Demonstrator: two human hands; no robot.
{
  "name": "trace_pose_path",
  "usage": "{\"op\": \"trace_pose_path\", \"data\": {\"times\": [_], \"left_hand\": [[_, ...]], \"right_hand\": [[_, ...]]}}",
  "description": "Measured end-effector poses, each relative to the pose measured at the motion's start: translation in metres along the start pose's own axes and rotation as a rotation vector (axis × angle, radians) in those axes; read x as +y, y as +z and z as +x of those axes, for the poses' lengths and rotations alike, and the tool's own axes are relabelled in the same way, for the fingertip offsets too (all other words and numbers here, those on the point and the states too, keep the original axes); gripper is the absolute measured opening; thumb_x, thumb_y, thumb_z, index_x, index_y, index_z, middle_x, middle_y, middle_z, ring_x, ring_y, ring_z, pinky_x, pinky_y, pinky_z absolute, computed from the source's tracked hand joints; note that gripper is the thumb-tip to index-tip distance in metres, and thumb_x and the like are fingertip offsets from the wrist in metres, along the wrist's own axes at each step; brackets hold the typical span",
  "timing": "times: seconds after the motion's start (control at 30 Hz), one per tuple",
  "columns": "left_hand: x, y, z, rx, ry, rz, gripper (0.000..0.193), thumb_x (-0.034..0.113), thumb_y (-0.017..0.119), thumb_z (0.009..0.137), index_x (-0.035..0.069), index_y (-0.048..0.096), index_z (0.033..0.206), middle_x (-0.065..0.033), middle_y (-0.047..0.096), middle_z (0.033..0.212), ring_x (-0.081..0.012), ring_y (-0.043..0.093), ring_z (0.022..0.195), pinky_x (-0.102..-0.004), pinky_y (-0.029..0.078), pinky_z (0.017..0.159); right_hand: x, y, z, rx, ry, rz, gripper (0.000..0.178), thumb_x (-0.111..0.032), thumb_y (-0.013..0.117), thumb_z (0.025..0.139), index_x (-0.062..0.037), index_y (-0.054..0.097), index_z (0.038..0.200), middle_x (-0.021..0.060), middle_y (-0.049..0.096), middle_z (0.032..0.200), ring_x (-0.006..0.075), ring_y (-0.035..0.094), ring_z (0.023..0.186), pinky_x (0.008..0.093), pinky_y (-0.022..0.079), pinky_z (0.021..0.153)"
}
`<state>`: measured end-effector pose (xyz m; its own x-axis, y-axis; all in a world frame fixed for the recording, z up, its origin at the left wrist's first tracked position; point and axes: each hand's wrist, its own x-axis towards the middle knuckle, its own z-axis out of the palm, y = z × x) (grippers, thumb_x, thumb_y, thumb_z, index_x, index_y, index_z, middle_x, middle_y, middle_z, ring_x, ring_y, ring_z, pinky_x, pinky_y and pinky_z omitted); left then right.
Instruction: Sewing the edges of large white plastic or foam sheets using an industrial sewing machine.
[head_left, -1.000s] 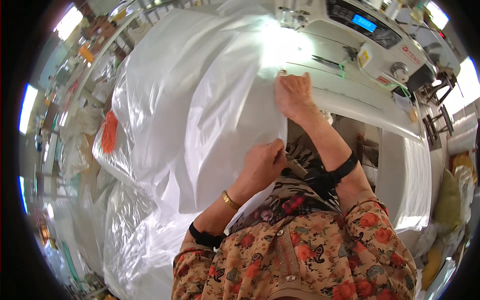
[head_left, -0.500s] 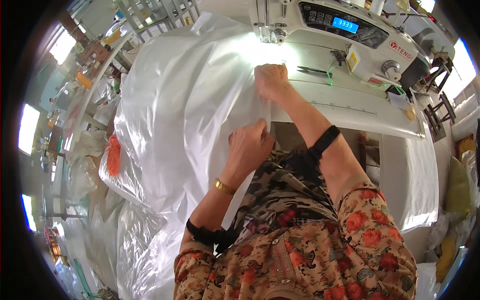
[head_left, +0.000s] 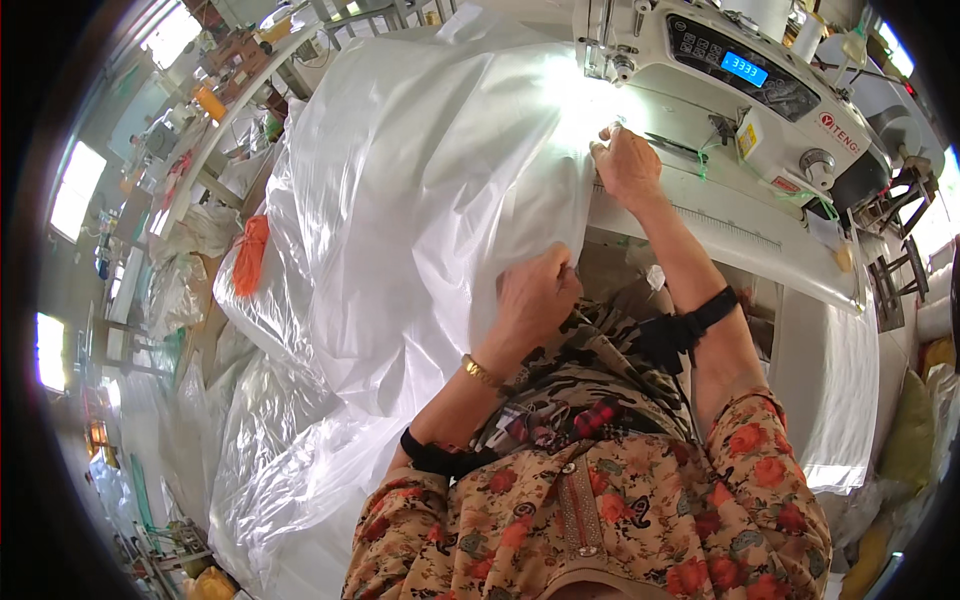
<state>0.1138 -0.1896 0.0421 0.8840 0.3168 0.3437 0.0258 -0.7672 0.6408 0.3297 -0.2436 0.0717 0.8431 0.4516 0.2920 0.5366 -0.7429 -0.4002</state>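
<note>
A large, translucent white plastic sheet [head_left: 420, 180] runs from beside the needle area down across my left side in loose folds. My left hand [head_left: 540, 295] is closed in a fist on the sheet's near right edge, above my lap. Farther up, my right hand [head_left: 628, 165] is closed at the sheet's edge on the machine bed, just below the needle area. Strong lamp glare hides what its fingertips pinch. Above it stands a white sewing machine [head_left: 690, 60] with a lit blue display.
Dark thread snips [head_left: 675, 147] lie on the bed right of my right hand, beside green thread [head_left: 702, 165]. A ruler scale [head_left: 730, 228] runs along the bed. An orange bundle [head_left: 251, 255] lies left of the sheet. White material [head_left: 825, 390] hangs at the right.
The whole view has shifted, with the machine now farther right. My right hand has moved rightward off the sheet's surface to its edge. My left hand stays closed on the sheet.
</note>
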Motion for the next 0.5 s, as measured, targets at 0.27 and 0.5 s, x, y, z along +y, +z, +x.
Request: {"op": "trace_pose_path", "data": {"times": [0.27,0.5], "left_hand": [[-0.012,-0.004,-0.025,-0.048,-0.106,-0.206,0.013,0.014,0.057,0.088,0.002,0.052,0.089,-0.017,0.057,0.068,-0.0375,0.058,0.066,-0.0433,0.045,0.063],[-0.027,0.004,-0.058,-0.051,-0.102,-0.285,0.014,0.009,0.062,0.088,-0.002,0.055,0.093,-0.0152,0.056,0.073,-0.0234,0.051,0.061,-0.0337,0.045,0.061]], "right_hand": [[-0.002,-0.011,-0.072,-0.007,-0.133,0.131,0.028,-0.03,0.053,0.095,-0.0044,0.065,0.094,0.0077,0.067,0.065,0.0273,0.065,0.068,0.0397,0.049,0.07],[0.011,0.017,-0.166,-0.27,0.146,0.888,0.022,-0.021,0.057,0.097,0.0006,0.06,0.093,0.0083,0.067,0.076,0.0157,0.064,0.067,0.0313,0.051,0.064]]}}
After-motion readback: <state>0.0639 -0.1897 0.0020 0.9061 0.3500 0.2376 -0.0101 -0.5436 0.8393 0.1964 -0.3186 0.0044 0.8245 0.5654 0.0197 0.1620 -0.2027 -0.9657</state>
